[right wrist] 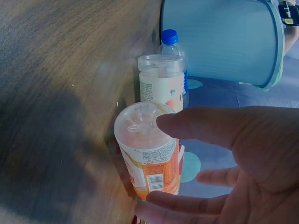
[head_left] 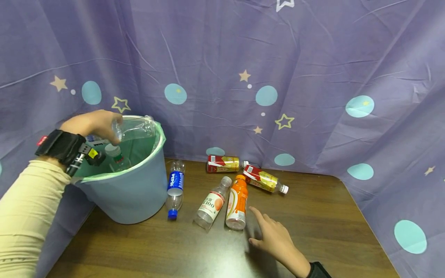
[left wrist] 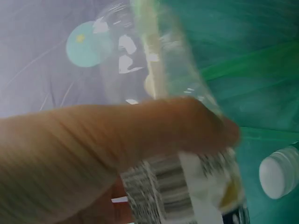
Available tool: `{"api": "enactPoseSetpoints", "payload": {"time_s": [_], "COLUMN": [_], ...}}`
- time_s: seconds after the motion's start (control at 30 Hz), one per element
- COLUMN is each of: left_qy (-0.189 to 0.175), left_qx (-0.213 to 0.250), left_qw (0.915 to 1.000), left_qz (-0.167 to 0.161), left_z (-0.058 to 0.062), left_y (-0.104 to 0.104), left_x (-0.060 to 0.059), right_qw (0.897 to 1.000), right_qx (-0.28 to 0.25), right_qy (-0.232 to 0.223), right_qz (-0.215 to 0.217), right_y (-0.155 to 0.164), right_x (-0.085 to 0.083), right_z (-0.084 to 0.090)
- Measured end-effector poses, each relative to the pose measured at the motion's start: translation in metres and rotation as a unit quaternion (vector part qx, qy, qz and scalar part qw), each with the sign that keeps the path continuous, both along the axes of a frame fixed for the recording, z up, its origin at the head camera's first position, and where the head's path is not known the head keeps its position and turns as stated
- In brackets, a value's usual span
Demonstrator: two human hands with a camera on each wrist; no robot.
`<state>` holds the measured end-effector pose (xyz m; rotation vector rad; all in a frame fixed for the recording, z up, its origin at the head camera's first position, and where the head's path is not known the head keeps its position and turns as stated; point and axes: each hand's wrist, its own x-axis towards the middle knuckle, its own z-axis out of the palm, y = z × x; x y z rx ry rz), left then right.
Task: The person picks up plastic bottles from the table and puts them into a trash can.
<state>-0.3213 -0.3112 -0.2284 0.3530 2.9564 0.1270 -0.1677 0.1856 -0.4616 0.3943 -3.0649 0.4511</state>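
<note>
My left hand [head_left: 92, 122] grips a clear plastic bottle [head_left: 135, 127] and holds it over the mouth of a light blue bin [head_left: 133, 193] lined with a green bag. The left wrist view shows my fingers [left wrist: 154, 126] wrapped round the clear bottle [left wrist: 187, 163]. A white-capped bottle [head_left: 116, 156] lies inside the bin. My right hand [head_left: 274, 237] hovers open just above the table, fingers stretched toward the base of an orange bottle [head_left: 237, 206]. In the right wrist view the orange bottle [right wrist: 149, 149] sits just beyond my fingertips [right wrist: 168, 125], not touched.
On the brown table [head_left: 313, 216] lie a blue-labelled bottle [head_left: 175, 188], a white-labelled clear bottle [head_left: 213, 202] and two red-and-yellow bottles [head_left: 222, 163] [head_left: 265, 179]. A purple star-patterned curtain [head_left: 243, 58] closes off the back and sides.
</note>
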Motion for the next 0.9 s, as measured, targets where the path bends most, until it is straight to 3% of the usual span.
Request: {"api": "enactPoseSetpoints", "payload": {"time_s": [0.1, 0.3, 0.5, 0.67, 0.9], "left_qy": [-0.033, -0.057, -0.106, -0.111, -0.141], "left_qx": [-0.002, -0.007, -0.026, -0.044, -0.043], "left_qw": [0.9994, 0.9984, 0.9940, 0.9927, 0.9891], "left_qz": [0.006, 0.002, -0.002, -0.011, 0.004], "left_z": [-0.003, -0.011, -0.017, -0.014, -0.018], "left_y": [0.002, 0.012, 0.024, 0.030, 0.029], "left_x": [0.001, 0.001, -0.001, -0.004, -0.012], "right_qw": [1.000, 1.000, 1.000, 1.000, 1.000], "right_qx": [0.000, -0.004, -0.007, -0.008, -0.008], "right_qy": [0.002, 0.002, -0.008, -0.016, -0.011], "right_qz": [0.002, 0.005, 0.007, 0.001, 0.000], "right_y": [0.000, 0.000, 0.001, 0.002, 0.004], "right_x": [0.000, 0.001, 0.001, 0.001, 0.003], "right_z": [-0.001, -0.001, -0.003, -0.004, -0.004]}}
